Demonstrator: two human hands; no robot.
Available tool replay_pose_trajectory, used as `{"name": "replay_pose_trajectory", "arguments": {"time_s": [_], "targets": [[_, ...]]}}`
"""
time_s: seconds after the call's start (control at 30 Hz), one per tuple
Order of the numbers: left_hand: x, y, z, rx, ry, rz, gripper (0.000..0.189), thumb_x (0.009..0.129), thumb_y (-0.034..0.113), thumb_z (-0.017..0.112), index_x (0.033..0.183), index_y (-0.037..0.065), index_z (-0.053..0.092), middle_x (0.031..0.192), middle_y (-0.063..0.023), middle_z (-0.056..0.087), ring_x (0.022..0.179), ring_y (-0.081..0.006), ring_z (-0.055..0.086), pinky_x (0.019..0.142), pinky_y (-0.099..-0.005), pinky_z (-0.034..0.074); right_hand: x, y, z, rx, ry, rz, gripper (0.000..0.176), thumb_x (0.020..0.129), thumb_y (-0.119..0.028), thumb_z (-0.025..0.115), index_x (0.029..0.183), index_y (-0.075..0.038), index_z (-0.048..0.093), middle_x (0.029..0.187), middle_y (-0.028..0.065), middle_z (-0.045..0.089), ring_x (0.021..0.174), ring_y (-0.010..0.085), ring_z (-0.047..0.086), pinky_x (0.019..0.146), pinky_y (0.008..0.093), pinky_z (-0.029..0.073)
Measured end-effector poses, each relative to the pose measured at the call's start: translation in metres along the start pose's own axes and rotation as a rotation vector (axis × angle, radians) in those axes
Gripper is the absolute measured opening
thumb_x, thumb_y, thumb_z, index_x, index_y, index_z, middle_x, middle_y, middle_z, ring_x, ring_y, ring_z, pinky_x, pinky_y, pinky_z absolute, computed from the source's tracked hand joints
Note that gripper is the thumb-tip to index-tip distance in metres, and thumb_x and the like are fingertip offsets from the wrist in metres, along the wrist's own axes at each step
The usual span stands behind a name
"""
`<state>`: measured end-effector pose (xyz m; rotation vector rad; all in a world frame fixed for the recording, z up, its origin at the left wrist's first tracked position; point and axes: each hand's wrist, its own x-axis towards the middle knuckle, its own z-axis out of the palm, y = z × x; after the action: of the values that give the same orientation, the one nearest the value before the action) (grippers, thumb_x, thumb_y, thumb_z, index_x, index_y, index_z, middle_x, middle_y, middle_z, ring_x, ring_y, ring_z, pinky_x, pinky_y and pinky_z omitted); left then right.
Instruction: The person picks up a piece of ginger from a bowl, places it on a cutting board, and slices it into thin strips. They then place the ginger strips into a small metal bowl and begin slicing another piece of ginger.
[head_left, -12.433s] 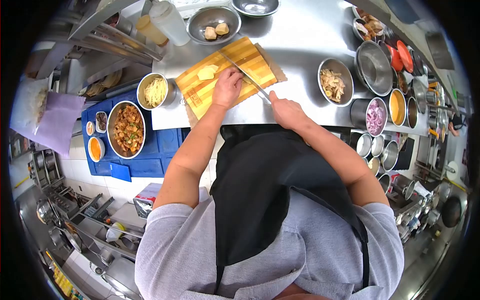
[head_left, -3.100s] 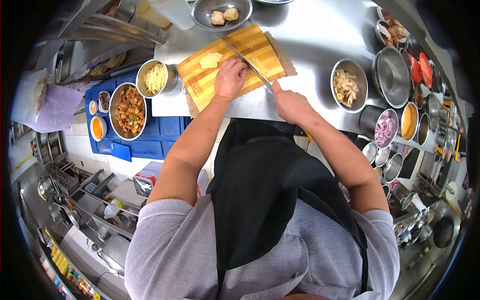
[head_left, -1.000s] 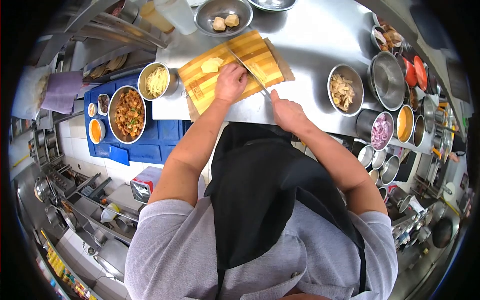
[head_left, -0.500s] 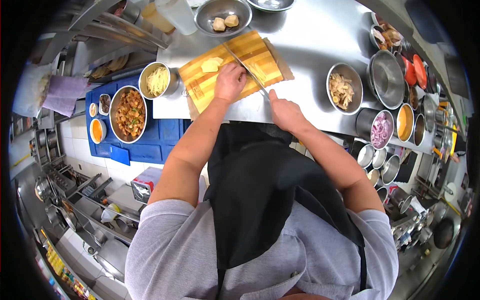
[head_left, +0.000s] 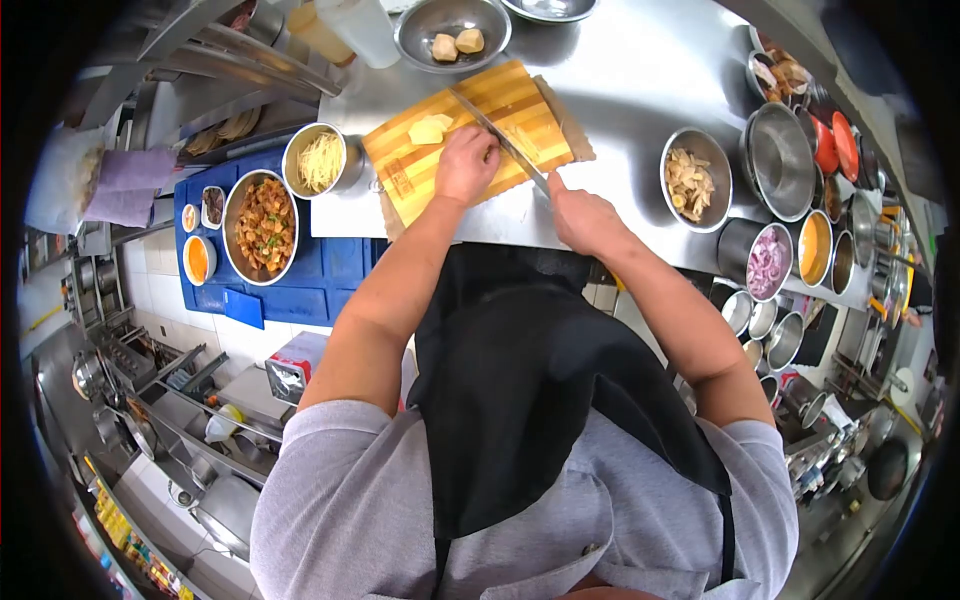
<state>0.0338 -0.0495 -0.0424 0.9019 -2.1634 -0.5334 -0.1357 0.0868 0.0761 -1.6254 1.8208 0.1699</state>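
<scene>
My right hand (head_left: 583, 215) is closed round the handle of a long knife (head_left: 512, 150), whose blade lies slantwise over a striped wooden cutting board (head_left: 400, 178). Against the blade's left side rests my left hand (head_left: 468, 163), its fingers curled down on the board; what they press on is too hidden to make out. Pale yellow slices (head_left: 430, 129) lie just to the left of that hand. Thin pale strips (head_left: 522, 143) sit to the right of the blade. Brown paper or cloth shows under the board's edges.
Behind the board stands a metal bowl (head_left: 453, 35) with two peeled pieces. Bowls of shreds (head_left: 320, 162) and diced food (head_left: 261, 228) are at the left. On the right are a bowl of pale slices (head_left: 692, 185), a pot of purple onion (head_left: 767, 262) and stacked metal bowls (head_left: 781, 160).
The whole view has shifted slightly, with the counter items a little further right. Both hands and the knife keep nearly the same places on the board.
</scene>
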Motion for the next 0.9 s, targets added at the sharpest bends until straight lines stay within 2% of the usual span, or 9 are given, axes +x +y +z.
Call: {"name": "replay_pose_trajectory", "arguments": {"time_s": [0.47, 0.53, 0.6, 0.63, 0.67, 0.73, 0.8, 0.87, 0.9], "targets": [[-0.001, -0.003, -0.006, -0.142, -0.005, -0.061, 0.009, 0.076, 0.002, 0.072, 0.084, 0.004, 0.068, 0.090, -0.0117, 0.068, 0.089, -0.0339, 0.064, 0.082, -0.0412, 0.053, 0.006, -0.005, 0.027, 0.005, 0.081, 0.072, 0.043, 0.087, -0.002, 0.051, 0.130, 0.002, 0.042, 0.092, 0.0266, 0.072, 0.091, 0.0434, 0.071, 0.080, 0.0535, 0.055], [0.003, -0.002, -0.013, -0.141, -0.022, -0.061, 0.006, 0.081, 0.003, 0.072, 0.086, 0.003, 0.069, 0.089, -0.0097, 0.068, 0.086, -0.0274, 0.067, 0.078, -0.0376, 0.054, 0.003, -0.005, 0.014, 0.026, 0.056, 0.081, 0.044, 0.088, -0.003, 0.050, 0.132, -0.002, 0.042, 0.091, 0.0250, 0.072, 0.089, 0.0437, 0.071, 0.078, 0.0551, 0.053], [0.003, 0.000, -0.027, -0.445, -0.116, -0.482, 0.004, 0.085, 0.006, 0.072, 0.087, 0.003, 0.068, 0.088, -0.0083, 0.068, 0.082, -0.0220, 0.067, 0.073, -0.0335, 0.055, -0.011, -0.005, 0.003, 0.028, 0.057, 0.101, 0.044, 0.089, -0.003, 0.050, 0.133, -0.004, 0.042, 0.091, 0.0246, 0.072, 0.089, 0.0440, 0.070, 0.078, 0.0555, 0.052], [0.000, -0.003, -0.037, -0.468, -0.131, -0.474, 0.007, 0.091, 0.007, 0.072, 0.096, 0.002, 0.071, 0.096, -0.0060, 0.069, 0.089, -0.0127, 0.067, 0.073, -0.0286, 0.054, -0.021, -0.005, -0.002, 0.033, 0.034, 0.118, 0.044, 0.090, -0.003, 0.049, 0.133, -0.006, 0.042, 0.091, 0.0242, 0.072, 0.088, 0.0442, 0.070, 0.077, 0.0560, 0.051], [-0.002, -0.004, -0.045, -0.474, -0.134, -0.462, 0.007, 0.091, 0.007, 0.072, 0.096, 0.002, 0.071, 0.096, -0.0060, 0.069, 0.089, -0.0127, 0.067, 0.073, -0.0286, 0.054, -0.030, -0.004, -0.007, 0.033, 0.044, 0.127, 0.044, 0.090, -0.003, 0.049, 0.133, -0.006, 0.042, 0.091, 0.0242, 0.072, 0.088, 0.0442, 0.070, 0.077, 0.0560, 0.051], [-0.006, -0.002, -0.062, -0.547, 0.006, -0.341, 0.010, 0.090, 0.004, 0.072, 0.100, 0.001, 0.070, 0.105, -0.0096, 0.068, 0.092, -0.0157, 0.068, 0.075, -0.0309, 0.056, -0.049, -0.004, -0.016, 0.016, 0.082, 0.180, 0.040, 0.093, -0.007, 0.048, 0.132, -0.007, 0.044, 0.089, 0.0233, 0.072, 0.087, 0.0442, 0.070, 0.076, 0.0560, 0.051], [0.000, 0.006, -0.080, -0.516, -0.022, -0.342, 0.015, 0.089, 0.001, 0.071, 0.105, 0.002, 0.070, 0.110, -0.0119, 0.068, 0.098, -0.0203, 0.068, 0.080, -0.0324, 0.056, -0.058, -0.003, -0.018, 0.016, 0.121, 0.212, 0.038, 0.094, -0.009, 0.049, 0.132, -0.009, 0.045, 0.091, 0.0234, 0.072, 0.088, 0.0438, 0.070, 0.076, 0.0559, 0.051], [0.013, 0.017, -0.092, -0.316, 0.004, -0.081, 0.022, 0.086, 0.000, 0.071, 0.108, 0.005, 0.071, 0.115, -0.0112, 0.067, 0.109, -0.0266, 0.065, 0.091, -0.0351, 0.054, -0.060, -0.001, -0.013, 0.019, 0.162, 0.247, 0.036, 0.095, -0.012, 0.050, 0.131, -0.010, 0.046, 0.092, 0.0235, 0.072, 0.089, 0.0434, 0.070, 0.076, 0.0558, 0.051], [0.023, 0.025, -0.095, -0.325, 0.002, -0.075, 0.022, 0.086, 0.000, 0.071, 0.108, 0.005, 0.071, 0.115, -0.0112, 0.067, 0.109, -0.0266, 0.065, 0.091, -0.0351, 0.054, -0.058, 0.002, -0.004, 0.007, 0.233, 0.204, 0.035, 0.096, -0.014, 0.051, 0.131, -0.012, 0.047, 0.095, 0.0229, 0.072, 0.089, 0.0427, 0.070, 0.076, 0.0554, 0.052]]}}
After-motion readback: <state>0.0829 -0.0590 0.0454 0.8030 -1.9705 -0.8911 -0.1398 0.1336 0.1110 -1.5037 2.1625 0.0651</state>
